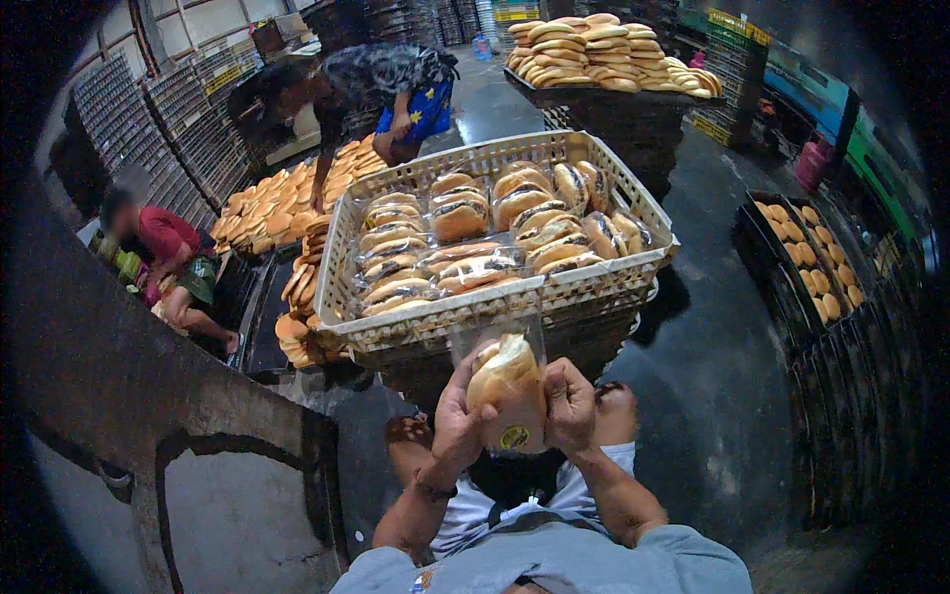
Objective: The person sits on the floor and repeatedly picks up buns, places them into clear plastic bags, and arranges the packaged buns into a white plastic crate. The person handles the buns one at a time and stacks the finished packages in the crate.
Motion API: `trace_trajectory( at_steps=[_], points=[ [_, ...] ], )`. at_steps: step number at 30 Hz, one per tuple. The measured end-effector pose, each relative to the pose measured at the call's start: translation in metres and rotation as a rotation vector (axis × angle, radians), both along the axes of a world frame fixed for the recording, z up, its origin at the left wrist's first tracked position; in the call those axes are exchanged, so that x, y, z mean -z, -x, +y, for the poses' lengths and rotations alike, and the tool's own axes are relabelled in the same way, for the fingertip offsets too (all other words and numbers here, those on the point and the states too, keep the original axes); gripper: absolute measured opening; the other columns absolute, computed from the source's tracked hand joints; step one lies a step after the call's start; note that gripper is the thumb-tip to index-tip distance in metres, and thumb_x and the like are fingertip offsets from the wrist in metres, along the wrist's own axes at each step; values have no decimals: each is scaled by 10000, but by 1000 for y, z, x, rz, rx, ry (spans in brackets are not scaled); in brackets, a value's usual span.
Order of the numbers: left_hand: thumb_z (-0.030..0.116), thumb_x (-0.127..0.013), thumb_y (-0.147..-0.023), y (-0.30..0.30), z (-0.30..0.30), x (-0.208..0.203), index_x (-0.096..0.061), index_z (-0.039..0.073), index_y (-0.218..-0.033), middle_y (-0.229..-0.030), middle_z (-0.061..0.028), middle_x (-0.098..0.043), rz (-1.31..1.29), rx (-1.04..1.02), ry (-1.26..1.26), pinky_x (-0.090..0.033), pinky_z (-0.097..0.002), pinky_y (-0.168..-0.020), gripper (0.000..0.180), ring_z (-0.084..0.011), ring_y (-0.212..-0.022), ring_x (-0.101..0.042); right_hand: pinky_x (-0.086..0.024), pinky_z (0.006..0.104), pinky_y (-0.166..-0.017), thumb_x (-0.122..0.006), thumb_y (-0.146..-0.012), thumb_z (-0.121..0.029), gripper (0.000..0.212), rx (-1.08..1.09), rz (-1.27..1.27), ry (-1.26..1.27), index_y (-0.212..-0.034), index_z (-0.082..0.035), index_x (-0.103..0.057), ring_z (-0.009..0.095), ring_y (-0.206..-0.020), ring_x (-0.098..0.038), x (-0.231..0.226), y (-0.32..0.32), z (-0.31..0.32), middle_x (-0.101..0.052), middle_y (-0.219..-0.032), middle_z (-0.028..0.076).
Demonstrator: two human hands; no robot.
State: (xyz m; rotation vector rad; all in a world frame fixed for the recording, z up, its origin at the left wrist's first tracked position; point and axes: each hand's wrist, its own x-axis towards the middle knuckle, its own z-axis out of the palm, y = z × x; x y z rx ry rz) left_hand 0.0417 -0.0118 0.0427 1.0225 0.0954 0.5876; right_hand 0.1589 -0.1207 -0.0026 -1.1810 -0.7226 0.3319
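Between my two hands, in front of my lap, is a clear plastic bag with a filled bun (507, 381) inside. A round yellow sticker marks the bag's lower end, and its clear upper end stands above the bun. My left hand (461, 416) is closed around the left side, thumb across the bun. My right hand (570, 408) pinches the bag's right edge, fingers curled. Just beyond them a cream plastic crate (435, 332) holds rows of bagged buns with dark filling (460, 216).
The crate rests on a dark stack. Loose buns (287, 198) cover trays at the left, near a bending person (381, 84) and a seated person (163, 238). More buns are piled on a far table (594, 54). Bun trays (811, 262) stand right; a dark board (148, 396) lies near left.
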Motion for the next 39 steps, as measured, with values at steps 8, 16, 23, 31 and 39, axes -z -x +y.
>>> trace_trajectory(
  at_steps=[8, 16, 23, 31, 39],
  points=[
    [204, -899, -739, -6, 9, -26, -442, 19, -1438, -1361, -100, -563, 75, -77, -36, -452, -362, -1066, 855, -216, -1234, -566, -496, 269, -701, -669, -984, -284, 288, 155, 34, 89, -963, 2, -648, 88, -806, -601, -39, -17, 8, -663, -883, 45],
    [45, -869, -754, -21, 10, -37, -414, 19, -1460, -1437, -114, -510, -35, -98, -488, -411, -359, -1117, 841, -235, -1320, -506, -502, 376, -1017, -796, -828, -324, 740, 185, -453, 20, -1417, 23, -514, 287, -1252, -601, -67, -7, -19, -601, -1362, 215],
    [51, -864, -752, -22, 8, -37, -600, 130, -1343, -1397, -138, -562, -118, -29, -719, -438, -387, -1087, 651, -268, -1290, -549, -505, 357, -1019, -830, -785, -212, 770, 113, -488, 2, -1439, 11, -490, 282, -1255, -601, -80, -7, -30, -598, -1370, 208],
    [58, -866, -712, -19, 25, -50, -695, 114, -1202, -1344, -105, -519, -35, 144, -888, -427, -385, -1077, 522, -263, -1264, -525, -525, 383, -1010, -778, -751, 13, 581, 91, -687, 32, -1309, 12, -615, 354, -1212, -628, -84, -14, -37, -635, -1305, 223],
    [210, -800, -867, -25, 21, -18, -691, -35, -1116, -1284, -98, -555, -61, 163, -93, -455, -349, -1028, 366, -193, -1176, -560, -569, 377, -840, -703, -745, 37, 296, 35, -586, 193, -1034, -29, -722, 309, -958, -720, -85, -33, -48, -735, -1051, 148]
  ],
)
